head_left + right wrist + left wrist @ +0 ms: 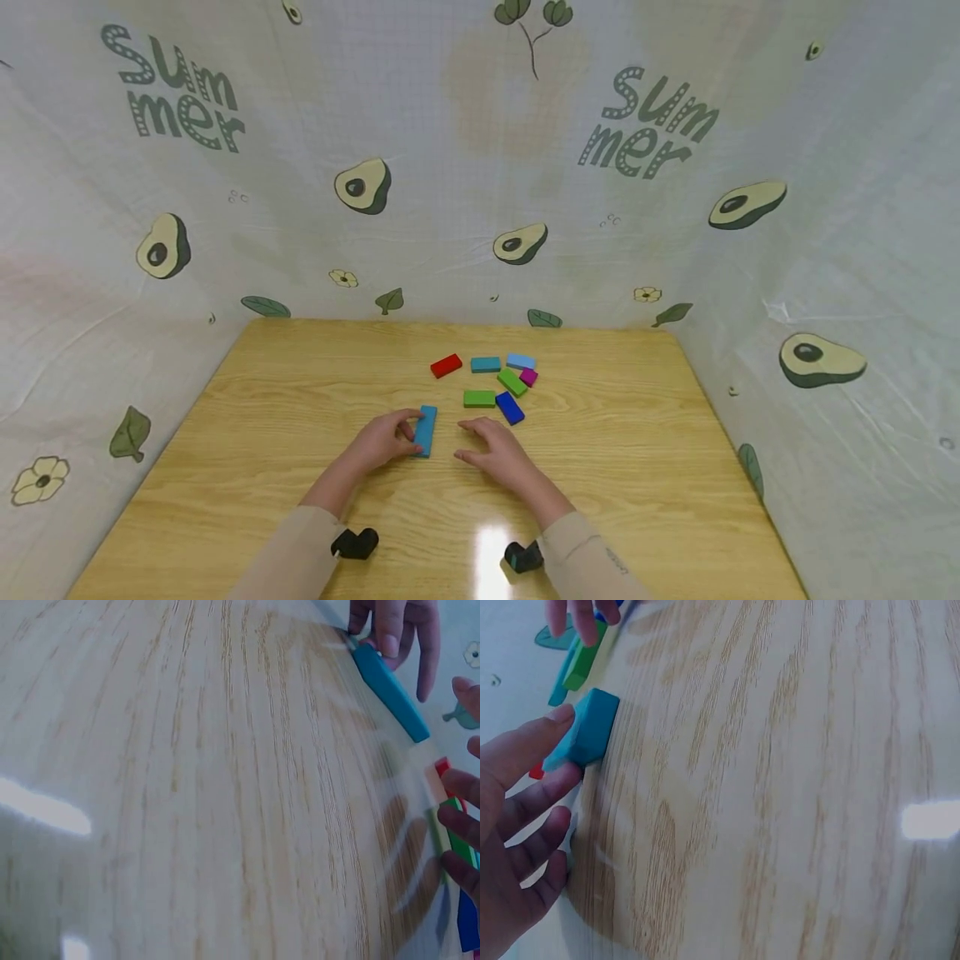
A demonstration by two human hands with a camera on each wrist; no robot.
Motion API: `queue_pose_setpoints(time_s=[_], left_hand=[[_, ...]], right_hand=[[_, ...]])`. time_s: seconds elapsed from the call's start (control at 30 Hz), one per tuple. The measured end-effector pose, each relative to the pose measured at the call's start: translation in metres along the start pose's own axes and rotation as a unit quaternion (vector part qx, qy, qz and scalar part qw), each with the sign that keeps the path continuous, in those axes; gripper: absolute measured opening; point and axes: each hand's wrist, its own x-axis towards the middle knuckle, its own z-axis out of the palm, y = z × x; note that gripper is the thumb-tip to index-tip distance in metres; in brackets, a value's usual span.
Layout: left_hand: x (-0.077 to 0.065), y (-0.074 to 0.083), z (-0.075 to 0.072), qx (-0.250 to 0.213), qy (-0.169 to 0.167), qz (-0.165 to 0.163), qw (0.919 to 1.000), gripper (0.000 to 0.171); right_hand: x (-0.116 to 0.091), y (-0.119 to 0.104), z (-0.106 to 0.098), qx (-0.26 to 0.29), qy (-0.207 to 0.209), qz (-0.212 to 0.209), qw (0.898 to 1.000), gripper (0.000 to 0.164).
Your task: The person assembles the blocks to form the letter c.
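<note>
A long light-blue block (425, 432) lies on the wooden table in front of the person. The left hand (387, 437) holds it from its left side, thumb at the near end and index finger toward the far end. In the left wrist view the thumb and index finger sit against the blue block (592, 731), the other fingers loosely bent. To the right of the block, the right hand (495, 450) hovers with fingers spread and nothing between them. The right wrist view shows its fingers (459, 817) apart from the blue block (390, 694).
Beyond the hands lie a red block (446, 366), a blue block (485, 365), a pale-blue block (521, 361), green blocks (479, 399) (512, 382), a magenta block (528, 377) and a dark-blue block (510, 408). A printed cloth (450, 275) borders the wooden table (300, 383).
</note>
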Motion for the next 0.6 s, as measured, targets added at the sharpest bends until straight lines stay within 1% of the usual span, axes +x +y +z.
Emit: queue_pose_setpoints(time_s=[0.1, 0.17, 0.23, 0.33, 0.47, 0.6], left_hand=[[0.004, 0.001, -0.001, 0.0, -0.001, 0.012, 0.9999, 0.057], [0.004, -0.001, 0.001, 0.003, -0.004, 0.015, 0.9999, 0.059], [0.005, -0.002, 0.002, 0.004, 0.0, 0.018, 0.9998, 0.061], [0.007, -0.003, 0.002, 0.008, 0.005, 0.033, 0.9994, 0.068], [0.009, -0.006, 0.003, 0.032, 0.005, 0.051, 0.9982, 0.075], [0.011, -0.008, 0.003, 0.052, 0.005, 0.056, 0.9971, 0.077]], right_hand=[[0.003, -0.001, -0.003, -0.006, 0.0, -0.005, 1.0, 0.052], [0.003, 0.0, -0.003, -0.012, 0.003, -0.008, 1.0, 0.052], [0.004, 0.001, -0.004, -0.015, 0.008, -0.008, 1.0, 0.052], [0.007, 0.002, -0.009, -0.025, 0.021, -0.01, 0.999, 0.052], [0.013, 0.005, -0.019, -0.043, 0.039, -0.016, 0.998, 0.05], [0.019, 0.008, -0.028, -0.056, 0.056, -0.025, 0.997, 0.046]])
